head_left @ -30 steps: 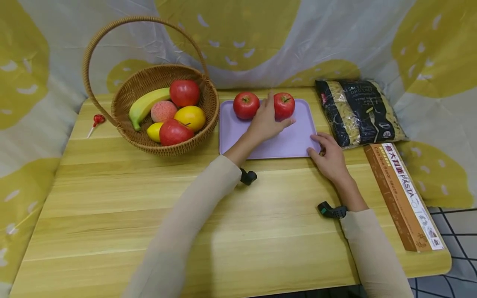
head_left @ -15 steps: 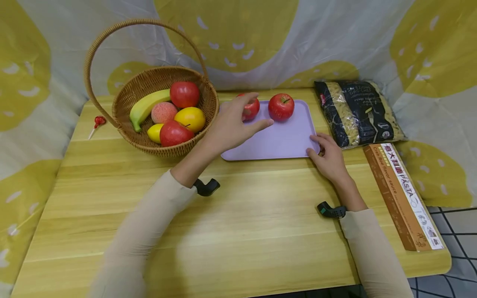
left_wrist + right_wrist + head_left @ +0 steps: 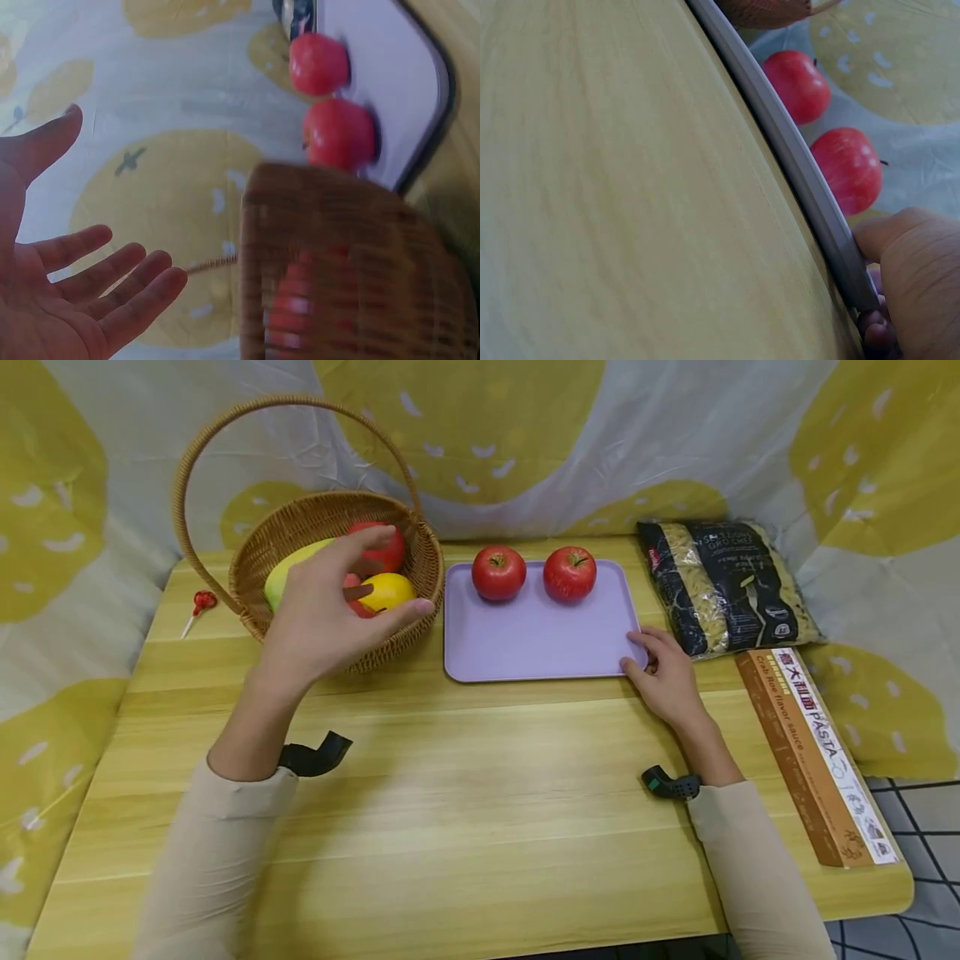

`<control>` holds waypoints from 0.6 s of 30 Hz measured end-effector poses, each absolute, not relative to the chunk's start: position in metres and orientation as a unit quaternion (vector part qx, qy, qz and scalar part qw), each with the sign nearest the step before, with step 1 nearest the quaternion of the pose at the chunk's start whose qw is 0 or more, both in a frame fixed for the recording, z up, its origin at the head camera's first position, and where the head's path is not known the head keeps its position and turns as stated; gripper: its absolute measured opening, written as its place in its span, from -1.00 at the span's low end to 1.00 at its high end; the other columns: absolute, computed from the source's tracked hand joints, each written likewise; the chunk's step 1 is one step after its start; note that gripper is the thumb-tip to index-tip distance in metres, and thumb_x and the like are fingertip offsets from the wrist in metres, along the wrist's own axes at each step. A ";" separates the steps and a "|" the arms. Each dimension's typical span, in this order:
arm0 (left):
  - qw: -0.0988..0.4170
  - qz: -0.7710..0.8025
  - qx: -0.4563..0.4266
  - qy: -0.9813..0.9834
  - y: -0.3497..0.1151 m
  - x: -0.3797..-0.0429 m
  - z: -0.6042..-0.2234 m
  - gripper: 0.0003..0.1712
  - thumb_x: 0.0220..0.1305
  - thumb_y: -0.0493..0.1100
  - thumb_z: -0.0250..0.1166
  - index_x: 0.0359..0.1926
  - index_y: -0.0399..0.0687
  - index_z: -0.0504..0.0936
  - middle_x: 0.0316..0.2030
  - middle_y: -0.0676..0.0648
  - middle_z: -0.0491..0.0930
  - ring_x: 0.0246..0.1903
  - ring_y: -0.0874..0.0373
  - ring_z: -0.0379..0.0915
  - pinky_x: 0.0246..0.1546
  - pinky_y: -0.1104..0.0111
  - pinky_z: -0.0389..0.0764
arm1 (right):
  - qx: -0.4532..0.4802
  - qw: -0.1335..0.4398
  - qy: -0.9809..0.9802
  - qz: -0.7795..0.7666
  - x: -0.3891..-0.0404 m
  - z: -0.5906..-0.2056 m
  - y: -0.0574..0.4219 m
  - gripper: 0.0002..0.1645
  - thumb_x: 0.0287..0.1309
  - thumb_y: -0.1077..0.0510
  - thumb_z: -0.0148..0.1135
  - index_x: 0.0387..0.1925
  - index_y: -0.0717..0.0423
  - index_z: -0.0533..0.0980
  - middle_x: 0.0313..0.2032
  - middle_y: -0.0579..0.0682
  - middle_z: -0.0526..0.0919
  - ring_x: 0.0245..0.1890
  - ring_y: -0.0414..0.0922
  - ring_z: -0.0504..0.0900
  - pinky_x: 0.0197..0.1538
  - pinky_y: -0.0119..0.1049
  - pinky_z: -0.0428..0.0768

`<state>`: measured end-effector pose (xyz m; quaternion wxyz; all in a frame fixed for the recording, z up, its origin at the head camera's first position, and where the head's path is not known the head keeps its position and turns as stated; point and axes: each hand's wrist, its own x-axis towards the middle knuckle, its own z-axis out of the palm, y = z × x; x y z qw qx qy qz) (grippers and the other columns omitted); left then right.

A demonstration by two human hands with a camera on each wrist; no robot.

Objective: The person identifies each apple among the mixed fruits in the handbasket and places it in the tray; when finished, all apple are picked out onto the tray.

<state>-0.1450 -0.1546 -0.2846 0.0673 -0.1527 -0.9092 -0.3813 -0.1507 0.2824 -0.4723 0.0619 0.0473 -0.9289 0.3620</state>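
Observation:
My left hand (image 3: 322,610) hovers over the front of the wicker basket (image 3: 273,539), fingers spread and nothing in them; the left wrist view shows its bare palm (image 3: 45,322). It hides part of the fruit inside, where a banana (image 3: 288,572), a red apple (image 3: 392,552) and a yellow fruit (image 3: 393,590) show. Two red apples sit side by side at the back of the lilac tray (image 3: 540,643): a left apple (image 3: 498,574) and a right apple (image 3: 570,575). At the tray's right end, my right hand (image 3: 663,681) pinches the rim between thumb and fingers.
Right of the tray lies a black bag of pasta (image 3: 727,585), with a long brown pasta box (image 3: 817,760) in front of it. A small red-topped item with a white stick (image 3: 202,603) lies left of the basket. The basket's tall handle (image 3: 300,400) arches above it.
My left hand has left the apples on the tray and moved left to the basket, carrying nothing. The right hand stays at the tray's rim.

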 end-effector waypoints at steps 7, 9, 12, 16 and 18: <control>0.043 -0.370 -0.110 -0.921 -0.196 -0.141 -0.288 -0.02 0.07 0.25 0.57 0.49 0.27 0.40 0.39 0.08 0.49 0.24 -0.10 0.57 0.24 -0.06 0.58 | 0.045 0.059 -0.928 0.366 -0.150 -0.474 0.282 -0.44 0.34 0.18 0.26 0.31 0.32 0.51 0.36 0.29 0.44 -0.18 0.00 0.48 -0.18 -0.45 0.34; 0.027 -0.367 -0.097 -0.925 -0.206 -0.140 -0.291 -0.01 0.07 0.24 0.57 0.50 0.30 0.38 0.41 0.08 0.46 0.25 -0.11 0.56 0.26 -0.05 0.56 | 0.047 0.061 -0.927 0.366 -0.150 -0.475 0.282 -0.45 0.34 0.18 0.26 0.30 0.32 0.51 0.36 0.30 0.45 -0.19 0.00 0.48 -0.18 -0.44 0.34; 0.013 -0.361 -0.084 -0.929 -0.217 -0.139 -0.295 -0.01 0.07 0.21 0.58 0.50 0.30 0.37 0.42 0.07 0.45 0.22 -0.08 0.58 0.27 0.17 0.59 | 0.049 0.065 -0.928 0.364 -0.151 -0.475 0.282 -0.45 0.33 0.19 0.27 0.29 0.32 0.52 0.35 0.31 0.45 -0.21 -0.01 0.47 -0.19 -0.45 0.33; 0.020 -0.333 -0.085 -0.939 -0.224 -0.140 -0.303 -0.08 0.08 0.25 0.56 0.44 0.20 0.47 0.29 -0.02 0.56 0.05 -0.06 0.59 -0.01 0.50 0.52 | 0.048 0.066 -0.929 0.361 -0.152 -0.474 0.283 -0.45 0.33 0.20 0.27 0.30 0.32 0.52 0.35 0.31 0.45 -0.22 -0.03 0.46 -0.20 -0.46 0.33; 0.018 -0.318 -0.084 -0.944 -0.226 -0.141 -0.307 -0.10 0.09 0.29 0.53 0.42 0.17 0.50 0.19 -0.08 0.62 -0.04 -0.06 0.55 -0.15 0.42 0.39 | 0.048 0.065 -0.929 0.361 -0.152 -0.474 0.284 -0.45 0.34 0.19 0.27 0.30 0.32 0.51 0.36 0.30 0.45 -0.21 -0.03 0.46 -0.20 -0.46 0.33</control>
